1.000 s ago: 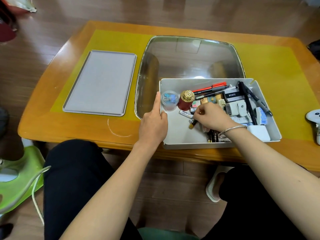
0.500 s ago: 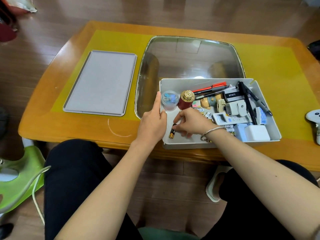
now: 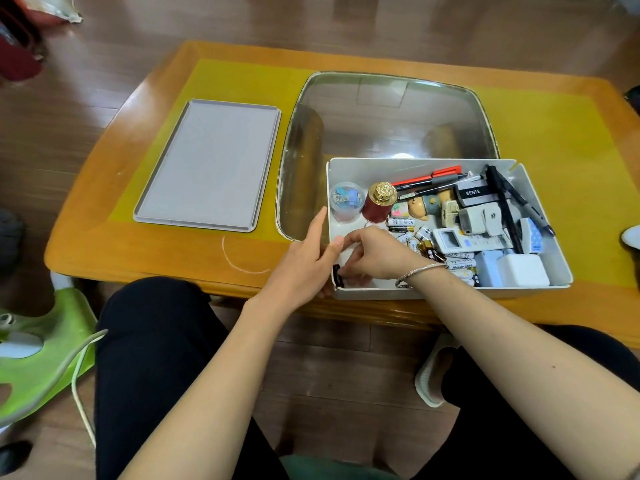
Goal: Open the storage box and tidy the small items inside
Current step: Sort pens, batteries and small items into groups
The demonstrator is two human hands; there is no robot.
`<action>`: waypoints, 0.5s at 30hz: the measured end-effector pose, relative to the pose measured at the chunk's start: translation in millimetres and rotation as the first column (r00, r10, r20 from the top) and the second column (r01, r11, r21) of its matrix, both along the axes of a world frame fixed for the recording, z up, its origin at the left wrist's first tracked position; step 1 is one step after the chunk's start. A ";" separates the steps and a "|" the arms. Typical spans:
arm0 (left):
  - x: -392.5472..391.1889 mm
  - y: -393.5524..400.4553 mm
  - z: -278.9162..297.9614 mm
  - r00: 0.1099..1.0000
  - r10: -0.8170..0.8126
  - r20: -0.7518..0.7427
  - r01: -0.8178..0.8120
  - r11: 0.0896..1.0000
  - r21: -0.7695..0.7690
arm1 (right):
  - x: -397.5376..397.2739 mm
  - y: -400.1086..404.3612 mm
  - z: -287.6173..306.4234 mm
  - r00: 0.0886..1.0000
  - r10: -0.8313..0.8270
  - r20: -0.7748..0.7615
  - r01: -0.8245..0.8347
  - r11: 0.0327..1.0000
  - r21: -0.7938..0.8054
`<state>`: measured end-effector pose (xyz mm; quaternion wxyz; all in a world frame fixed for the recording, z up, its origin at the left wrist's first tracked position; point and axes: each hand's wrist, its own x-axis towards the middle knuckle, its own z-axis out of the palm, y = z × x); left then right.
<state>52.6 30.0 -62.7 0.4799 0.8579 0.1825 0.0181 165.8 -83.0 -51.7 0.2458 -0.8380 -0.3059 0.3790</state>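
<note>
At the far left of the counter [image 3: 104,237] the grey lid [image 3: 207,166] lies flat where it lay a second ago, well apart from the open storage box [image 3: 540,289]. Next comes the left hand [image 3: 304,261], its fingers straight and pressed flat against the outside of the box's left wall, thumb over the rim; its grip is wide, holding nothing, and it has not shifted. Just beside it, the right hand [image 3: 374,254] has travelled from the middle of the box, where it was picking among the batteries, to the near left corner. Its grip is narrow, fingertips pinching a small dark battery [image 3: 337,275] set against the left wall; half a second ago that battery was still a little out from the wall. Behind the hands stand a clear round tub [image 3: 347,201] and a red jar with a gold cap [image 3: 380,202]. Further right, loose batteries [image 3: 457,266], a small remote [image 3: 465,240], pens [image 3: 429,178] and a white block [image 3: 521,270] crowd the box, more of them uncovered now that the right arm has drawn away.
</note>
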 end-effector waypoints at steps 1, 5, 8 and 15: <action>-1.3 0.3 0.2 1.000 -0.009 -0.001 0.009 0.999 -0.035 | -0.3 -0.3 0.2 1.000 -0.024 -0.003 0.024 1.000 0.001; -6.0 1.9 -0.1 1.000 -0.023 0.013 0.025 0.986 -0.163 | -1.5 -3.6 3.1 0.999 -0.014 -0.037 0.015 1.000 0.005; -7.0 0.6 -1.7 0.999 -0.020 0.035 0.025 0.985 -0.171 | -3.5 -2.5 3.1 0.999 0.044 0.026 -0.044 0.999 -0.012; -9.6 3.6 -4.8 0.999 -0.022 0.027 0.026 0.990 -0.141 | -4.4 -3.5 0.0 0.995 0.070 0.068 -0.068 0.997 -0.030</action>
